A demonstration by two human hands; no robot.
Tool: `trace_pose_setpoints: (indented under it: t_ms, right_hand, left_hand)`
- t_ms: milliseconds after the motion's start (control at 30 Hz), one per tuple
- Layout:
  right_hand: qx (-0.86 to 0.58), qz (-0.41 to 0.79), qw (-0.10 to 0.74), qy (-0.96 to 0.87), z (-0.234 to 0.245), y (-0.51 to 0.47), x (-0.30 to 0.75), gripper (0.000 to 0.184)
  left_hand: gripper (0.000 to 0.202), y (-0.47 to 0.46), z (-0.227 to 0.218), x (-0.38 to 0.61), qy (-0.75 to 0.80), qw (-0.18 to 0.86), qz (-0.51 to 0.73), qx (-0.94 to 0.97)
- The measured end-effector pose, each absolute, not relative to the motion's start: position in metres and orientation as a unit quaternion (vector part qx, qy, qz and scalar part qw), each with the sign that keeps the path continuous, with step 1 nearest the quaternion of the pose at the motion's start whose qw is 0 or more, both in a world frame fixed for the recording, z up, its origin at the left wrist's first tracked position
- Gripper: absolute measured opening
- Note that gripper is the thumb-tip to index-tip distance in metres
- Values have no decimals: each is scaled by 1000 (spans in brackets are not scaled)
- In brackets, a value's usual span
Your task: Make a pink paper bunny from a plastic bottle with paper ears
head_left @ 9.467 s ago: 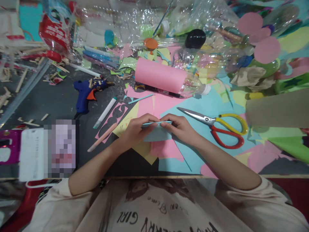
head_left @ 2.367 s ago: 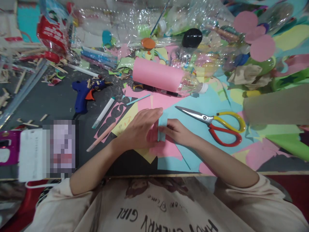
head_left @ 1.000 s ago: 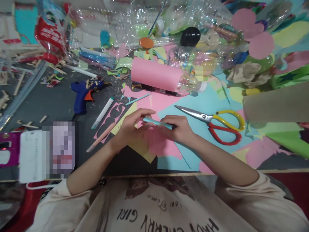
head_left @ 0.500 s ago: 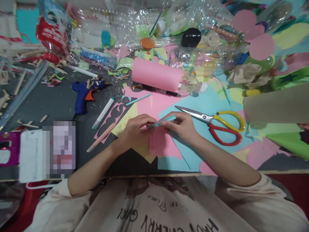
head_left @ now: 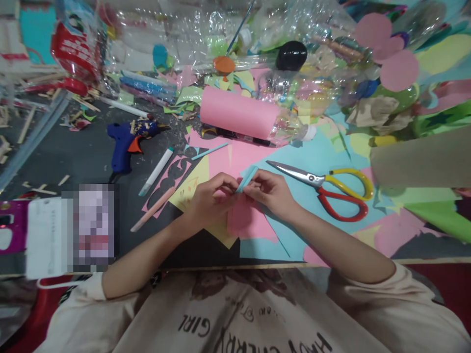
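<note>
Both hands pinch one folded blue paper strip [head_left: 247, 177] — left hand [head_left: 210, 198] at its lower end, right hand [head_left: 270, 192] beside it. The strip tilts up over pink paper [head_left: 248, 223] near the worktop's front edge — scissors [head_left: 324, 189] lie just right.

A dark grey table [head_left: 73, 152] fills the view under dim light; a red floor [head_left: 452, 289] shows at four o'clock.

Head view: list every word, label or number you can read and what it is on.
"GIRL", upside down, on the shirt; the rest of that print is cut off or blurred.
On the red bottle label: white print, too blurred to read.
On the blue paper strip pinched by left hand and right hand: no text.
</note>
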State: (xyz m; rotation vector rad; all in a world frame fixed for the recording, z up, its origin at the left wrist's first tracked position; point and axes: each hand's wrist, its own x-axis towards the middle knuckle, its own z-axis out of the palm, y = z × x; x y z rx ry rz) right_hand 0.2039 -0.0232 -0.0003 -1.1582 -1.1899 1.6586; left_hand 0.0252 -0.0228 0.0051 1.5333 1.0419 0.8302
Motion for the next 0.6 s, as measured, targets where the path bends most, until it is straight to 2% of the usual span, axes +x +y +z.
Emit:
trace_pose_setpoints:
  t_ms: [367, 500, 600]
  right_hand:
    - [-418, 690, 412, -423, -8, -17, 212, 43]
    - [-403, 697, 441, -396, -11, -10, 215, 44]
    - [-391, 702, 457, -382, -10, -7, 216, 45]
  left_hand:
    - [10, -17, 14, 16, 423, 410, 353, 727]
    - [17, -11, 30, 8, 436, 307, 340, 775]
    - [18, -1, 46, -8, 503, 202, 279, 793]
